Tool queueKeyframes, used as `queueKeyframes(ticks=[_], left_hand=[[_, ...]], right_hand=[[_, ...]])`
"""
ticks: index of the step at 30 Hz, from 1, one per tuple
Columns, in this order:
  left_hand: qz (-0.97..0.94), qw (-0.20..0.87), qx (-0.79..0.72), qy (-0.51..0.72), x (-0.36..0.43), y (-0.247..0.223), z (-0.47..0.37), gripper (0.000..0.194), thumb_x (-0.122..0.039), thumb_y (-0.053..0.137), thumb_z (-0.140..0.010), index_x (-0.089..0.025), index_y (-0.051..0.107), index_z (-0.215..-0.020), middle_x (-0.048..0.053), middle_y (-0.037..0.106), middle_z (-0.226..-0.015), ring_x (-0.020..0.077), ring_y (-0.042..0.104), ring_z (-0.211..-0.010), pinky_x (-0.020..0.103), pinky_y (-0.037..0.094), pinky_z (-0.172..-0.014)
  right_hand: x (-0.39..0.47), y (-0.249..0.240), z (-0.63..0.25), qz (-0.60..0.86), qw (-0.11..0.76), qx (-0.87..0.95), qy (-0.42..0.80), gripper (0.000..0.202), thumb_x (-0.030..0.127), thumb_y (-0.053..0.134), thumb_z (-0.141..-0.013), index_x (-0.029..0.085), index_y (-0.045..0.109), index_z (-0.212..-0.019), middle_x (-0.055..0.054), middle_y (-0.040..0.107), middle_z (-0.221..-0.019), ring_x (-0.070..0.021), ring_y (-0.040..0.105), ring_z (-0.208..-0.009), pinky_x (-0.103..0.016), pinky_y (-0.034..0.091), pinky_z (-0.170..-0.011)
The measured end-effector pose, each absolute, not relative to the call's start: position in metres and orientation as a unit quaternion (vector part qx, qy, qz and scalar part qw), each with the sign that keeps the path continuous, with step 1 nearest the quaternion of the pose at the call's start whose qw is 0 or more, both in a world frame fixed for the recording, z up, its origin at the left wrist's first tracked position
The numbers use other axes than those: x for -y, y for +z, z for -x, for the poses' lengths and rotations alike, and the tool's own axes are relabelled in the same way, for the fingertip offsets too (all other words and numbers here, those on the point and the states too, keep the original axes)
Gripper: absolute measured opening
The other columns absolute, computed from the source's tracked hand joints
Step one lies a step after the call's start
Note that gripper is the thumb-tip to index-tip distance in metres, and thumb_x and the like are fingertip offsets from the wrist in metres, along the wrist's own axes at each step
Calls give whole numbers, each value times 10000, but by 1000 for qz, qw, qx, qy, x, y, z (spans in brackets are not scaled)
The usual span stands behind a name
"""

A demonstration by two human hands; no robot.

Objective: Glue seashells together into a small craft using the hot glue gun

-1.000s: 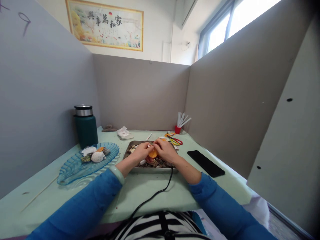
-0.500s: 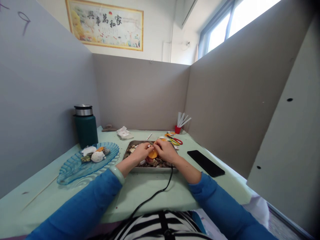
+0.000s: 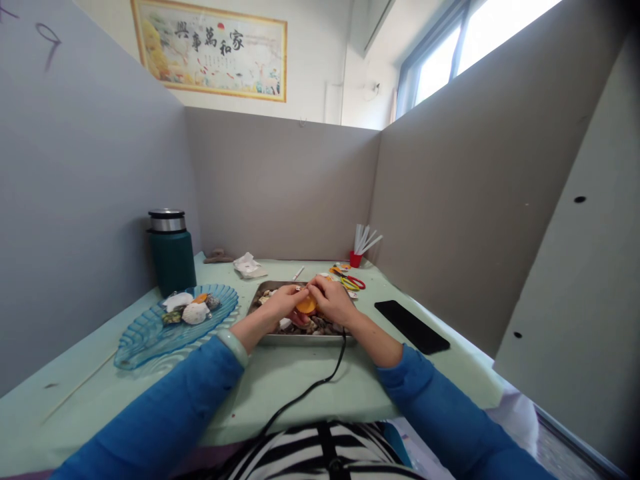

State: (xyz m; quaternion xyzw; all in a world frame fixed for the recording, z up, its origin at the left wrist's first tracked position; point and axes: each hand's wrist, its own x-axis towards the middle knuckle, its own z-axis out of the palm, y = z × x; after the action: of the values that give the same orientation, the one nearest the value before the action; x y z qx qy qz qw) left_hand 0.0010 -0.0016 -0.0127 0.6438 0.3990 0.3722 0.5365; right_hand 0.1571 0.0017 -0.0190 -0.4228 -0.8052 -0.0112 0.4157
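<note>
Over the metal tray (image 3: 300, 341), my left hand (image 3: 285, 303) and my right hand (image 3: 327, 300) meet with thumbs and fingertips close together. Between them is a round orange shell (image 3: 307, 305), both hands closed on it. A small white and red bit shows at the fingertips, too small to name. Below my hands the tray is filled with brown and pale shells (image 3: 320, 326). A black cord (image 3: 320, 381) runs from near my right wrist down toward my lap.
To the left stand a blue glass plate (image 3: 143, 343) with shells and a green bottle (image 3: 173, 260). A black phone-like slab (image 3: 411, 325) lies right. Scissors (image 3: 353, 281), a red cup (image 3: 355, 259) of white sticks and a crumpled tissue (image 3: 249, 265) lie behind. Grey partitions enclose the table.
My left fingers have shifted slightly, curling beneath the orange shell, and less of it shows. My right hand has moved up a little; the other things stay put.
</note>
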Motion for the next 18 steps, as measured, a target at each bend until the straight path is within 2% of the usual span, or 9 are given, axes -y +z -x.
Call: queueKeyframes(ticks=[4,11,18], left_hand=[[-660,524,-396,366,1,-14,-2,290,-408,513,-805,-122,496,-853,66,632,-670,136,596,-468,285,517,-490],[-670,502,-400,373,1,-13,-3,210,-345,472,-830,-136,486,-851,32,618,-621,132,593,-452,256,505,-476],[-704,448,-409,370,-2,-16,-4,218,-362,460,-825,-147,493,-820,20,601,-561,169,606,-455,267,496,-452]], right_hand=[[-3,-20,-157,427,418,802,-9,173,265,424,-869,184,574,-839,-4,606,-710,-121,526,-641,-212,342,-608],[-2,-18,-156,419,407,812,-6,196,263,402,-885,186,582,-898,-20,624,-759,-132,545,-682,-222,351,-631],[-1,-18,-156,416,398,818,-3,192,221,401,-881,192,587,-917,-23,637,-805,-136,557,-724,-226,352,-655]])
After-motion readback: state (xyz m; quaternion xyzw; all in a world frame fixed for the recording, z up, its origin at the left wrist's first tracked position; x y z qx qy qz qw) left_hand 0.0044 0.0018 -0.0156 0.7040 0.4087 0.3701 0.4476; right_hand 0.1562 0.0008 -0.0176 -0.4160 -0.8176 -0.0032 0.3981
